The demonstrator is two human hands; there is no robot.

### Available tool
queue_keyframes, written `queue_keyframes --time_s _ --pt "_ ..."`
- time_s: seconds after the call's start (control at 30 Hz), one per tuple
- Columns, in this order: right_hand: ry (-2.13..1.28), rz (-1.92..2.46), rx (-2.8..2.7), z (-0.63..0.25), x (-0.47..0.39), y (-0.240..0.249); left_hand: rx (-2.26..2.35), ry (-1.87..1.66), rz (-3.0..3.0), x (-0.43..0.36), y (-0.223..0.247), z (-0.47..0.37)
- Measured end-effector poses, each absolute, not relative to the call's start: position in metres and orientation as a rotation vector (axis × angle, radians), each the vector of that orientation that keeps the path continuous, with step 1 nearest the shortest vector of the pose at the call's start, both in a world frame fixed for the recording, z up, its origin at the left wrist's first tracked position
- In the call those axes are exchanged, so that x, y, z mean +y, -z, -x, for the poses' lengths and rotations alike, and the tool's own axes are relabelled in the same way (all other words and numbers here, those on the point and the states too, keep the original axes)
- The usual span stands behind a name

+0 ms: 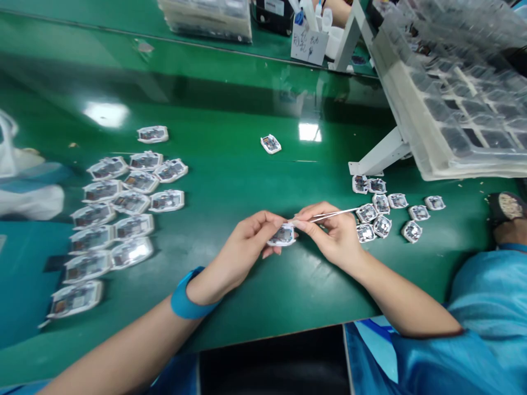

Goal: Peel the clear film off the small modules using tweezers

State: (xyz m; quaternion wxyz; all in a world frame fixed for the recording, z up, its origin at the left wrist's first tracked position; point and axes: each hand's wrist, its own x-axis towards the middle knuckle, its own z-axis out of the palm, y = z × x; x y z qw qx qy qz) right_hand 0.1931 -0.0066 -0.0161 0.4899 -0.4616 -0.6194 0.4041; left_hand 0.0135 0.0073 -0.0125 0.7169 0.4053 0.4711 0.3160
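My left hand (251, 238) is closed on a small white electronic housing (281, 235), with circuit parts showing inside its frame. My right hand (333, 233) grips a pair of thin metal tweezers (335, 213), whose joined end sticks out to the right. Fingertips of both hands meet at the housing's upper edge, and the tweezer tips are hidden there. Beyond my hands a single similar housing (270, 144) lies on the green table. Several more are grouped at the left (132, 202), and others lie right of my right hand (382, 225).
A tilted rack of clear compartment boxes (465, 126) stands at the right on a white bracket (381, 153). At the back are a labelled pen holder (308, 45) and a stack of trays (208, 22). Another person's blue sleeve (489, 285) is at the right edge.
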Motion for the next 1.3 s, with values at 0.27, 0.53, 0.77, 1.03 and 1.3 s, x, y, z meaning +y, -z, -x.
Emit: queue_keyframes --time_s 0.27,0.53,0.77,1.03,1.3 --pt "-1.018 1.067 -1.407 -0.1928 -0.0052 0.0192 1.008 -0.682 -0.913 0.0098 0.0043 -0.0108" --pt "-0.985 1.018 -1.478 -0.1944 -0.0055 0.0237 0.999 -0.675 -0.966 0.0079 0.0076 -0.0094" --pt "-1.065 1.005 -1.381 -0.1920 -0.0047 0.0239 0.991 -0.657 -0.994 0.0062 0.0106 -0.0090" --pt "-0.962 1.057 -1.431 -0.1922 -0.0059 0.0220 0.984 -0.668 -1.017 0.0054 0.0113 -0.0088" --pt "-0.923 1.022 -1.415 -0.1892 -0.0056 0.0224 1.032 -0.668 -1.068 0.0061 0.0054 -0.0108"
